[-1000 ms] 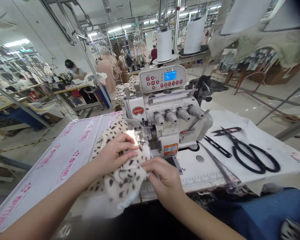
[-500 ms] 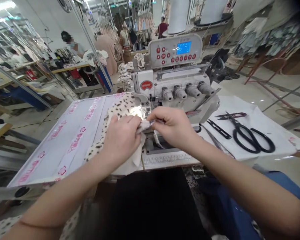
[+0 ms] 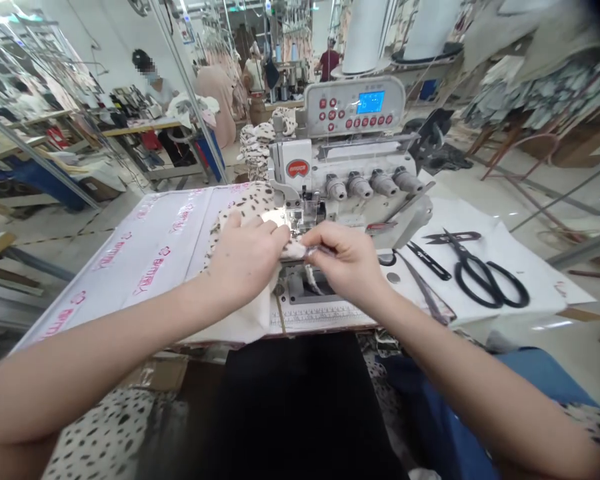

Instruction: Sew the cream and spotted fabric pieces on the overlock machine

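Spotted cloth [image 3: 253, 202] lies at the front of the machine [image 3: 350, 163], seemingly mid-seam and not yet free. The right hand [image 3: 349, 259] pinches its edge; the left hand [image 3: 247, 259] curls over it, grip hidden. Finished stitching cannot be made out.

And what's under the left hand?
Spotted cloth shows just beyond the left hand, and pale cloth on its near side. Whatever lies right beneath the palm is covered, so I can't tell.
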{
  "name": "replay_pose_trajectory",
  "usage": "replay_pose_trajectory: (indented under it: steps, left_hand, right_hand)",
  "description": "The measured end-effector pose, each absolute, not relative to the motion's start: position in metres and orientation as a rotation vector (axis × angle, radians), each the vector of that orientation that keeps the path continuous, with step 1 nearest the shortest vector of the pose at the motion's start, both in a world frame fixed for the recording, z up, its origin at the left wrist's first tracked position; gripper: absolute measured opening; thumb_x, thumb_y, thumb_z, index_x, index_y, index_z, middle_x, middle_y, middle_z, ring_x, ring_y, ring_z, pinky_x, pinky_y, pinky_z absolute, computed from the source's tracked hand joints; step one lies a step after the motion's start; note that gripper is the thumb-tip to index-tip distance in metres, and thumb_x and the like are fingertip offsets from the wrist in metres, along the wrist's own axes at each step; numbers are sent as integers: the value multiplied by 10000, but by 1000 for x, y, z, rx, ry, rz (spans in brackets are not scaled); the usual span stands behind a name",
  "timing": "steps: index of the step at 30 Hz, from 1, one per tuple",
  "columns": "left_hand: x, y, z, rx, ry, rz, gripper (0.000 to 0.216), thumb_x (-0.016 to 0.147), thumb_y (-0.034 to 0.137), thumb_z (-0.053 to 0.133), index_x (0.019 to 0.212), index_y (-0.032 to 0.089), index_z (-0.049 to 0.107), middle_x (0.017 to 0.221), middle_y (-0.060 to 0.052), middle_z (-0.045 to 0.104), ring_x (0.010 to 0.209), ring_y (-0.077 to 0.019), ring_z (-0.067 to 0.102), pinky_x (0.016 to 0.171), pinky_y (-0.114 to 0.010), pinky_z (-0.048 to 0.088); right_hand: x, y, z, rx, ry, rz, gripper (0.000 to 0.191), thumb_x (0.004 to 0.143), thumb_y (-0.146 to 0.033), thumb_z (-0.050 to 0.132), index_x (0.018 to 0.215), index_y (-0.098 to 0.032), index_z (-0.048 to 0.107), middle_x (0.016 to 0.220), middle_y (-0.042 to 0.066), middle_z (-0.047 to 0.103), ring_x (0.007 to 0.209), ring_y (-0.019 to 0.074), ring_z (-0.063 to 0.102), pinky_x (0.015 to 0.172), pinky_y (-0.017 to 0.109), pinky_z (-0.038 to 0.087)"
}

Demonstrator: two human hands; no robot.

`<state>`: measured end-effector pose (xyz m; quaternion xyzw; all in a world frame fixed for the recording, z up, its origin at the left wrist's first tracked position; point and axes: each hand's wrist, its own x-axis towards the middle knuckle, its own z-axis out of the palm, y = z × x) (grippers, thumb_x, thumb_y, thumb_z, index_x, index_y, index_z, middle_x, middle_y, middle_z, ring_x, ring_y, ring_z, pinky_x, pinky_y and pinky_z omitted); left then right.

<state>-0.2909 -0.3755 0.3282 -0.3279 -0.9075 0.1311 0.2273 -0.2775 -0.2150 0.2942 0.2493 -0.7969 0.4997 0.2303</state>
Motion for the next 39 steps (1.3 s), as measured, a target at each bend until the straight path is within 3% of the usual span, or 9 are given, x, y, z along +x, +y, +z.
replay_pose_trajectory:
  steps: [3,7,11,14,23,33,39]
  left_hand:
    - [-292,-386,334,-1133,-2443,504,190,779,73,396,678,149,537,646,-63,553,700,-238,540,710,-429,382]
    - [-270,-397,331,-1318,-2456,498,180,776,81,429,851,116,589,881,-122,590,839,-258,538,731,-416,410]
    - [-257,-401,326,-1212,-2694,-67,215,830,237,455,975,144,584,1095,-112,535,1003,-223,496,850,-373,421]
    - [-268,-401,321,-1066,-2692,-448,268,874,197,381,1066,186,568,1146,-66,517,1070,-165,460,929,-319,398]
    - [-285,-402,301,-1141,-2599,-538,282,861,167,410,1065,173,605,1130,-97,512,1062,-209,440,894,-388,431]
    - [-314,-408,312,-1198,-2713,-518,296,878,258,400,1102,240,593,1110,-88,470,1021,-193,459,843,-347,436]
    - [-319,-418,312,-1097,-2572,-788,221,863,237,429,886,197,645,1080,-64,536,973,-168,525,825,-316,457]
  right_hand:
    - [-265,-226,272,725,-2117,1363,202,721,-28,474,752,-185,599,750,14,603,727,152,574,635,260,457]
    - [-255,-236,243,782,-2042,1324,243,778,-24,409,844,-172,590,852,66,632,830,164,592,711,281,492]
    - [-255,-236,234,805,-2026,1311,250,807,-38,409,879,-181,601,891,73,642,847,154,605,714,269,513]
    - [-256,-233,240,825,-2023,1342,264,798,-33,414,886,-187,609,888,66,642,842,152,609,710,267,518]
    - [-257,-229,240,804,-2035,1435,289,767,-22,411,871,-187,624,880,65,637,849,160,613,730,277,518]
    - [-281,-224,248,765,-2143,1428,252,785,-36,417,840,-197,604,856,42,616,837,161,591,726,269,492]
    - [-280,-222,247,634,-2182,1392,226,821,-98,449,964,-203,589,1006,67,594,952,191,561,817,323,473]
